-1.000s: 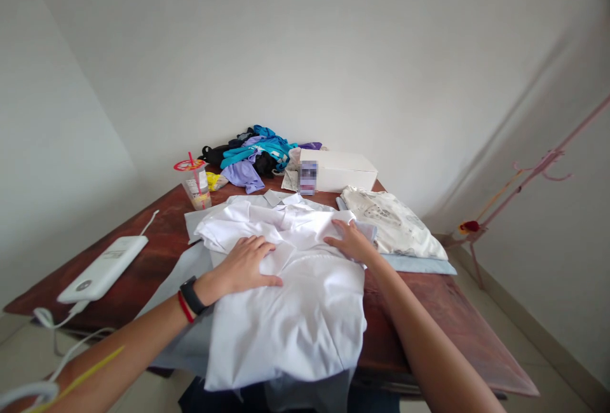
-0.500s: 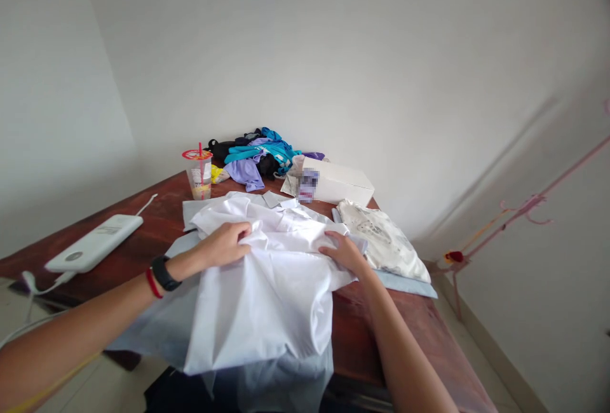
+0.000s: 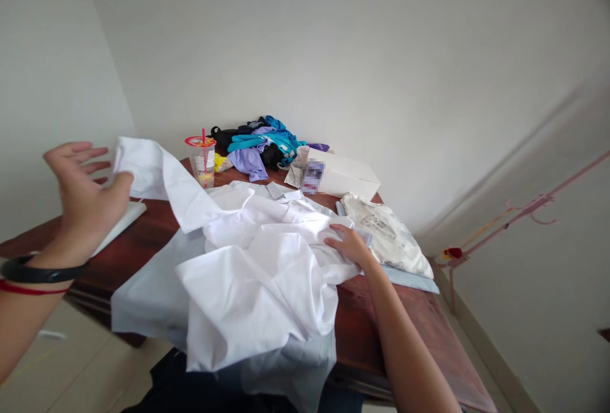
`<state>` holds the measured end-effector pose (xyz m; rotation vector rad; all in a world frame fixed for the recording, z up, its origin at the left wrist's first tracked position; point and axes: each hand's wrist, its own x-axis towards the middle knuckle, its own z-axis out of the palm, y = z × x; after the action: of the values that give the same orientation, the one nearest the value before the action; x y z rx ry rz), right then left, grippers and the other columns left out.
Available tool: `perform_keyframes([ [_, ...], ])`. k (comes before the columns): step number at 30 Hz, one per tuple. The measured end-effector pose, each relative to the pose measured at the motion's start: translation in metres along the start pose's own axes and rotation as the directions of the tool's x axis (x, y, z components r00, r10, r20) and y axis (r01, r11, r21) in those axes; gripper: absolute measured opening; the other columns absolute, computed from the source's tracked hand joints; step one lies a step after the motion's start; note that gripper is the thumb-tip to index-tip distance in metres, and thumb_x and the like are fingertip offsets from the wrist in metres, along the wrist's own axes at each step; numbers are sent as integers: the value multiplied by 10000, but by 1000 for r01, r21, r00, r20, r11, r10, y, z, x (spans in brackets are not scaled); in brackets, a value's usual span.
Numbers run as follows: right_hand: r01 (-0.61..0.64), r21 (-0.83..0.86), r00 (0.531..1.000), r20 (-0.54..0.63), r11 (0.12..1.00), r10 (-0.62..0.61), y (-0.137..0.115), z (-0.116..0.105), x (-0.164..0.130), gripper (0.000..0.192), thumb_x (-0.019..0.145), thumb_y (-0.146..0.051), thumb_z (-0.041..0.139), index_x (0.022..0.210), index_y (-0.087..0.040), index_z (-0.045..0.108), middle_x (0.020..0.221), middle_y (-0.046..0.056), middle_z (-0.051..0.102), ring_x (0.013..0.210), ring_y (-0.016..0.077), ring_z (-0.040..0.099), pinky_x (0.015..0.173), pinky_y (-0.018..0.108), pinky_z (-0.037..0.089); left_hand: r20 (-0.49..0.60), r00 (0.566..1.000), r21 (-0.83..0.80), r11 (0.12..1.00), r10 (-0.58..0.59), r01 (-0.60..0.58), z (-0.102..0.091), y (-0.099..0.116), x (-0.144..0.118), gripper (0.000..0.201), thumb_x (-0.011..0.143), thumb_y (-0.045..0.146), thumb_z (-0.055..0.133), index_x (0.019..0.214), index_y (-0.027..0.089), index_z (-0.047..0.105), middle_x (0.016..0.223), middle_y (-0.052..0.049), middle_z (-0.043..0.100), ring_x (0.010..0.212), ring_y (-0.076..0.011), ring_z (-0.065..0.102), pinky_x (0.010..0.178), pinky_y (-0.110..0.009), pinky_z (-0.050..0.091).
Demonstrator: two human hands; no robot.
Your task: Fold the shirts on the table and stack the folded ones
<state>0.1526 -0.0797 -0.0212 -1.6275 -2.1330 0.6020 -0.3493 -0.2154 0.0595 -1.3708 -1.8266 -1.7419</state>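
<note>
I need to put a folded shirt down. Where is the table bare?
Bare wood shows on the table near the right forearm, below the patterned cloth. The far end is crowded: clothes pile, cup, box.

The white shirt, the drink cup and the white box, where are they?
white shirt [image 3: 257, 273], head view, on the big crumpled front panel.
drink cup [image 3: 204, 168], head view, on its clear side below the red lid.
white box [image 3: 345, 178], head view, on its top face.

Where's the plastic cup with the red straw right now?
The cup stands on the table's far left corner, beside the clothes pile.
</note>
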Motion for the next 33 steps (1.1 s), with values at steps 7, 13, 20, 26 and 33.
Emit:
perform_keyframes([
  [7,-44,-11,999,14,999,44,0,2,-1,565,892,-382,723,1414,-196,614,1440,128,643,1314,317,615,1132,434,452,420,814,-89,911,401,-403,30,44,-49,367,1035,395,492,1267,140,621,1411,-72,612,1351,-288,534,1132,-461,413],
  [13,-47,-4,998,37,999,47,-3,1,-3,592,902,-407,709,1442,-197,588,1469,124,622,1336,313,597,1142,434,442,877,106,-432,866,468,-251,58,90,-96,451,997,442,604,1418,280,604,1434,-47,638,1279,-239,632,1081,-308,477],
  [20,-40,18,999,30,999,39,-1,0,-2,573,892,-395,724,1422,-214,604,1453,112,636,1317,316,611,1141,439,443,942,1,-307,864,335,-399,75,104,-119,463,839,490,773,1225,247,689,1111,-66,752,1027,-300,704,883,-354,502],
  [26,-30,15,999,21,999,29,2,1,0,560,892,-388,733,1413,-221,613,1452,106,638,1316,315,609,1143,442,438,934,-51,-348,870,353,-350,54,104,-100,172,972,219,571,805,234,613,756,14,661,773,-198,616,773,-307,411],
  [33,-36,-5,999,14,999,36,3,4,1,583,894,-390,730,1426,-191,599,1436,130,647,1292,322,627,1130,438,446,850,-143,-514,858,507,-15,10,157,-122,183,927,368,696,825,245,606,858,9,693,872,-194,632,874,-283,487],
])
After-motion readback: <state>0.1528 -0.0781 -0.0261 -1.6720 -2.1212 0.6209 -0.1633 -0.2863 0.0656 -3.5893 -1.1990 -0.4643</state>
